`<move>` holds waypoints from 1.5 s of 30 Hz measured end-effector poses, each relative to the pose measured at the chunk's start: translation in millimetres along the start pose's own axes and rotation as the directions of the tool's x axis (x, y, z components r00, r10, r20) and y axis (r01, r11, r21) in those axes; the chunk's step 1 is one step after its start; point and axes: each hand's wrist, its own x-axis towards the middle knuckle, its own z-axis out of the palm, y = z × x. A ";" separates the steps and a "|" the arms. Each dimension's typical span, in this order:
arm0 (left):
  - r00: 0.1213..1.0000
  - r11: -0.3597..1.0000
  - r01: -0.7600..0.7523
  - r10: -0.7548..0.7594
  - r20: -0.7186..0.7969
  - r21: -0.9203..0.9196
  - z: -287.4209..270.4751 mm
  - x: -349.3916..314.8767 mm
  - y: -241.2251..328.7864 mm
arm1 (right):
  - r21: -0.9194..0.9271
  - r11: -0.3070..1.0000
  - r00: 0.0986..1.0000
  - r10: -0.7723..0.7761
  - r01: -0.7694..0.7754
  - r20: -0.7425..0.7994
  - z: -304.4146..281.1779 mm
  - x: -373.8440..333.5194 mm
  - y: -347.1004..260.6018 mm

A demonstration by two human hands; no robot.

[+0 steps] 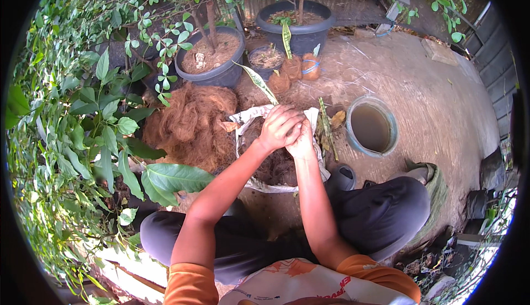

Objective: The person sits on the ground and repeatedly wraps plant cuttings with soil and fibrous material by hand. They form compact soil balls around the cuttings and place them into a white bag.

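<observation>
My left hand (280,127) and my right hand (301,141) are pressed together, fingers closed around the lower end of a snake plant leaf (260,84). Its yellow-edged blade slants up and left from my knuckles, while its base is hidden inside my hands. Below them lies an opened white sack (274,187) with dark soil and fibre (276,167) in it. Left of the sack spreads a big heap of brown coconut fibre (190,122). Beyond my hands stand fibre-wrapped balls (311,69), one tied with blue string; a second snake plant leaf (286,41) rises among them.
A round tub of murky water (371,126) stands right of the sack, with cut green stems (327,125) between them. Large black pots (295,37) with small trees and a smaller pot (266,61) are at the back. Leafy branches (105,134) crowd the left side.
</observation>
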 end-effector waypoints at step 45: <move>0.105 -0.363 0.280 -0.909 0.404 -0.889 -48.9 25.4 -36.5 | -0.707 0.707 0.910 -0.278 -0.023 -0.308 21.8 34.9 -44.2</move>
